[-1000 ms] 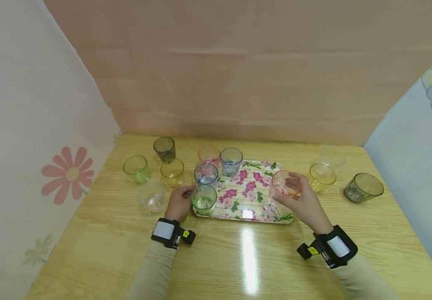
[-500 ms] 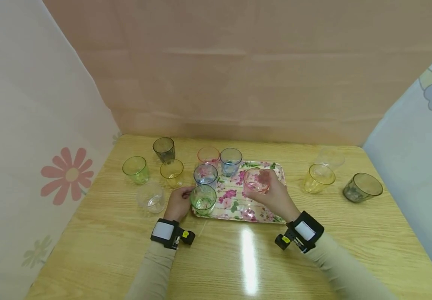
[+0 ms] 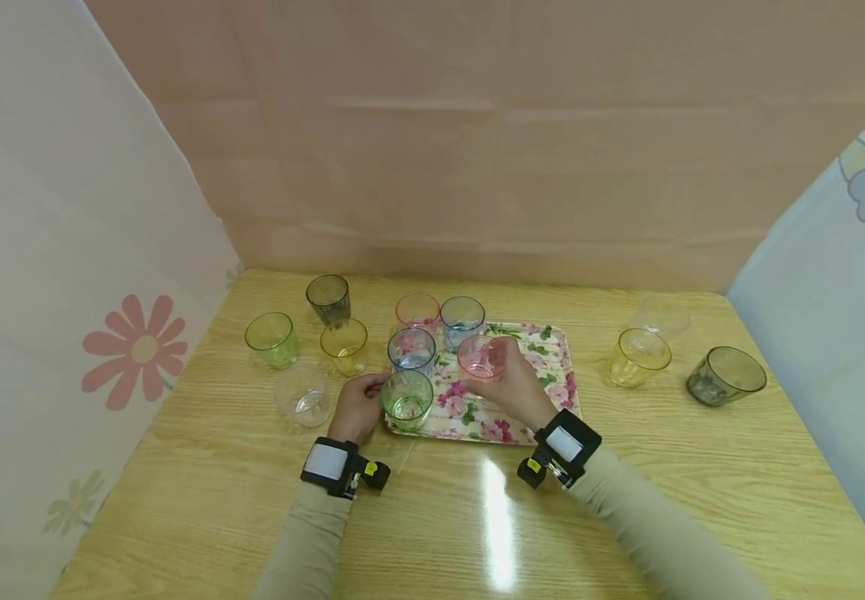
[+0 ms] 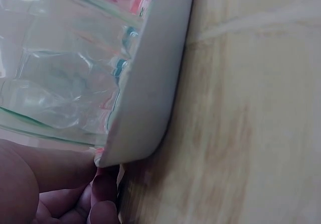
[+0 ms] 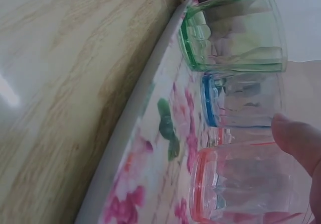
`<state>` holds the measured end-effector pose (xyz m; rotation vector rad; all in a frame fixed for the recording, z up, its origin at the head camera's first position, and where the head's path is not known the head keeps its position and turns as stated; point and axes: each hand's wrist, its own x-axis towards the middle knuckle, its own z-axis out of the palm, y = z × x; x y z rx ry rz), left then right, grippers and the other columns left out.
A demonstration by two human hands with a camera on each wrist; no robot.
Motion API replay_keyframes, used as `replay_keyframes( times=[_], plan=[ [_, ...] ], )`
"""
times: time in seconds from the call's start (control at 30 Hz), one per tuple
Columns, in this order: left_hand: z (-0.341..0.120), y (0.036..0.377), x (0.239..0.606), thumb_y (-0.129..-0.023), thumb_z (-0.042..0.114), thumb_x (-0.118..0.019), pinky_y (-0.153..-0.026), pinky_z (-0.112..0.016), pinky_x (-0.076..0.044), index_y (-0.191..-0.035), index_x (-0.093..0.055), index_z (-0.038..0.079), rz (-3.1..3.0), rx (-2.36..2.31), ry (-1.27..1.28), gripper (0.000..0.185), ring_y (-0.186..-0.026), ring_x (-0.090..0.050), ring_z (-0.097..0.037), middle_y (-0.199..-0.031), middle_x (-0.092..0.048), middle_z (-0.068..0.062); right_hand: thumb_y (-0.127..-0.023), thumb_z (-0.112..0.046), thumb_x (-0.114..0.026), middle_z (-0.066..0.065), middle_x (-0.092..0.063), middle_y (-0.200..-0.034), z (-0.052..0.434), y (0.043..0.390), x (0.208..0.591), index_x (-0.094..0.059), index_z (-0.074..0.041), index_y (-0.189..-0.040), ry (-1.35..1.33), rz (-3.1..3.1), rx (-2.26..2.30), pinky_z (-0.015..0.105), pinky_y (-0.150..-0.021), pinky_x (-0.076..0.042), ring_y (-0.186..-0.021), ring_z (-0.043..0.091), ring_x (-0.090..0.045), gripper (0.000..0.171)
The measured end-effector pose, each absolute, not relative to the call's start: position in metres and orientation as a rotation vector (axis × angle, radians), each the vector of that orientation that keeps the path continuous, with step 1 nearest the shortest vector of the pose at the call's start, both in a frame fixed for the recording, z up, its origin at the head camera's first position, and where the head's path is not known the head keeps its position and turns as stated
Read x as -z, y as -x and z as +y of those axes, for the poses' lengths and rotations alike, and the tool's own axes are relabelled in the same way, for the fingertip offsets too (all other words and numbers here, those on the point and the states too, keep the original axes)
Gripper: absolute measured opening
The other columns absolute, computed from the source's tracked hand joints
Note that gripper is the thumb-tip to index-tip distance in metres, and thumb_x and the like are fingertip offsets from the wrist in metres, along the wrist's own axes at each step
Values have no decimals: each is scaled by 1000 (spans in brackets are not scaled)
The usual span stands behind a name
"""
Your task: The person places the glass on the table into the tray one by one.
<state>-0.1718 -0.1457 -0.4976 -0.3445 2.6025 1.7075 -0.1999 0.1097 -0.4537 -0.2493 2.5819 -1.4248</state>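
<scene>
Four cups stand on the left part of the tray (image 3: 552, 354), and the right hand (image 3: 515, 387) holds a fifth, the pink cup (image 3: 481, 357), fingers curled round it, low over the tray beside the blue cup (image 3: 412, 348). Seven cups remain on the counter (image 3: 702, 467), four left and three right. The left hand (image 3: 357, 407) pinches the tray's near-left edge beside the green cup (image 3: 407, 398). The tray's right half is bare, with open room there.
</scene>
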Motion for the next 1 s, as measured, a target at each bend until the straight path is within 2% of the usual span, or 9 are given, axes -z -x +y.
replay_keyframes(
  times=[0.37,0.57,0.83,1.0],
  plan=[
    [-145,172,498,-101,6,-62,-93,-45,-53,-125,-68,-7,2593,-1709,351,27,-106,-64,-33,-111,-69,-21,-84,-22,-85,29,-50,-140,93,206,462,-33,7,-147,259,2605,1464,54,-105,-45,-129,43,-50,87],
    [-144,169,496,-102,6,-61,-93,-46,-53,-126,-68,-7,2581,-1702,368,28,-106,-64,-33,-112,-68,-21,-84,-25,-86,29,-52,-137,86,206,463,-33,6,-145,257,2613,1460,53,-102,-48,-126,42,-53,86],
    [-144,169,495,-102,1,-58,-93,-46,-52,-125,-69,-6,2582,-1702,378,27,-106,-63,-32,-112,-68,-21,-85,-28,-85,30,-50,-140,82,206,463,-32,6,-146,240,2605,1463,53,-103,-47,-130,42,-50,87],
    [-145,170,495,-102,4,-59,-92,-46,-53,-125,-68,-6,2585,-1703,369,27,-105,-63,-33,-112,-68,-21,-84,-26,-86,29,-49,-141,79,207,464,-33,6,-146,236,2594,1489,52,-105,-46,-132,42,-48,88]
  ],
)
